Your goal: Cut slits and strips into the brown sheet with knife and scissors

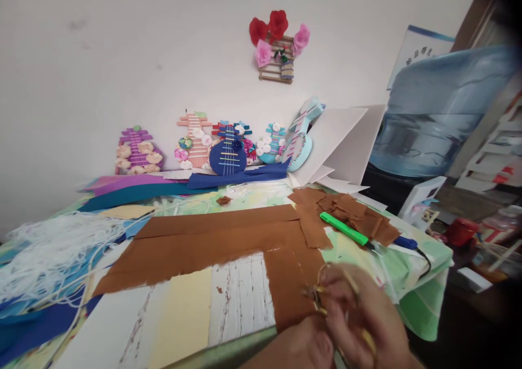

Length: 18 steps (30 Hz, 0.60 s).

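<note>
Viewing remotely, I am gripping what look like gold-handled scissors (316, 297) in the right hand (365, 312), the left hand (302, 338), its grip unreadable, standing nearer the brown sheet (212, 237), which is lying leftward, its long band paralleling the table's (428, 256) far edge.

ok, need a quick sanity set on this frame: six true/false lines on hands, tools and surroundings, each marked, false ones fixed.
1. The right hand holds gold scissors. True.
2. The left hand holds the green cutter. False: the cutter lies by the brown scraps.
3. The brown sheet is red. False: it is brown.
4. White thread is heaped on the picture's left side. True.
5. Red and pink flowers are on the wall. True.
6. The bottle is at the picture's left. False: it is at the right.
</note>
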Each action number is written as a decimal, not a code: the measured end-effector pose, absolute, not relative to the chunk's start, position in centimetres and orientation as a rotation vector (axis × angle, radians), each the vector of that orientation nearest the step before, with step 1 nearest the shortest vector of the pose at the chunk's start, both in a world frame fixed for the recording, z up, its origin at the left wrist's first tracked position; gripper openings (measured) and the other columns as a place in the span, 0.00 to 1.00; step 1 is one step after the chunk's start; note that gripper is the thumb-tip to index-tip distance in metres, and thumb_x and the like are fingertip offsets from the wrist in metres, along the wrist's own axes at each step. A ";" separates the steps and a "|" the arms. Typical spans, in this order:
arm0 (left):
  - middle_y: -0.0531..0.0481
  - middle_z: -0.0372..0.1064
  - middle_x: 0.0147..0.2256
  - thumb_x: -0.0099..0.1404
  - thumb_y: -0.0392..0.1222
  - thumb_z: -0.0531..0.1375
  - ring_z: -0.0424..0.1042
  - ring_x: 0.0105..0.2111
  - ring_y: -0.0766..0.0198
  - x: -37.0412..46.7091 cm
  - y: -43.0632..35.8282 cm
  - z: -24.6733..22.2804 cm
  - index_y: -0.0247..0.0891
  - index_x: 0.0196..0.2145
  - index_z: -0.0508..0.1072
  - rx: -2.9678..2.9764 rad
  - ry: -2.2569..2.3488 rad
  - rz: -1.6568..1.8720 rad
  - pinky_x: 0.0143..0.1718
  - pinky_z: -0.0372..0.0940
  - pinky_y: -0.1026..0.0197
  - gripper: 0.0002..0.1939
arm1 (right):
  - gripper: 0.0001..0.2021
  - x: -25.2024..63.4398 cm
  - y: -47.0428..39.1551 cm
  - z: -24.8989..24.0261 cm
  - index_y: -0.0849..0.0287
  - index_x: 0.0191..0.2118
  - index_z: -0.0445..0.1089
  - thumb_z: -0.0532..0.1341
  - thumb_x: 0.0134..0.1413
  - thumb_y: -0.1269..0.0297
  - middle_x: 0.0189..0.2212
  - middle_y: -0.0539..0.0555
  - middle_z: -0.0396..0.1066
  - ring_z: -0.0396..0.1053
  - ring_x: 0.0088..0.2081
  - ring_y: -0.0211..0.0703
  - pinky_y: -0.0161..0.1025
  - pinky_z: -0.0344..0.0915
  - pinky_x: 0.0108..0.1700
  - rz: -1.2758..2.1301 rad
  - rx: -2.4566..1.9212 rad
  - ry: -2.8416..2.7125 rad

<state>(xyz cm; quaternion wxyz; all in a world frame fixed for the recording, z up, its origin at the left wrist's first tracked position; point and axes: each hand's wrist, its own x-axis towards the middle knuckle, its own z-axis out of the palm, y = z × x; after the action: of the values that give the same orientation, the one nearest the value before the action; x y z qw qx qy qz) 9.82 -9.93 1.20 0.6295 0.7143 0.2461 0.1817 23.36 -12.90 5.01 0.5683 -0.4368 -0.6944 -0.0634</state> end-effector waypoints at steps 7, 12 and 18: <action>0.36 0.64 0.42 0.52 0.45 0.56 0.57 0.46 0.43 9.0 -8.1 2.0 0.31 0.40 0.70 2.583 1.151 0.321 0.46 0.50 0.44 0.19 | 0.13 23.1 -4.0 8.2 0.56 0.26 0.52 0.58 0.44 0.58 0.22 0.45 0.54 0.58 0.23 0.33 0.33 0.58 0.27 0.242 -1.068 -1.041; 0.35 0.52 0.54 0.55 0.53 0.53 0.48 0.54 0.45 8.7 -7.1 0.3 0.31 0.51 0.63 2.560 1.121 0.268 0.53 0.40 0.44 0.30 | 0.16 22.2 0.5 6.6 0.57 0.29 0.52 0.54 0.44 0.50 0.23 0.47 0.57 0.59 0.25 0.36 0.35 0.58 0.31 0.146 -1.417 -1.027; 0.38 0.51 0.55 0.56 0.54 0.52 0.49 0.55 0.49 7.9 -6.9 -1.0 0.34 0.51 0.63 2.515 1.030 0.360 0.54 0.39 0.47 0.29 | 0.19 23.8 2.8 4.2 0.58 0.33 0.55 0.47 0.47 0.46 0.29 0.56 0.65 0.64 0.30 0.45 0.38 0.60 0.32 0.065 -1.756 -0.870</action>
<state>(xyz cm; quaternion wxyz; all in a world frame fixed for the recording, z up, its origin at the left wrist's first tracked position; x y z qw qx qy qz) 7.87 -6.90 -0.98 0.1986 0.8991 0.3682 0.1288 23.84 2.84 4.20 0.5568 -0.7438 -0.3688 0.0277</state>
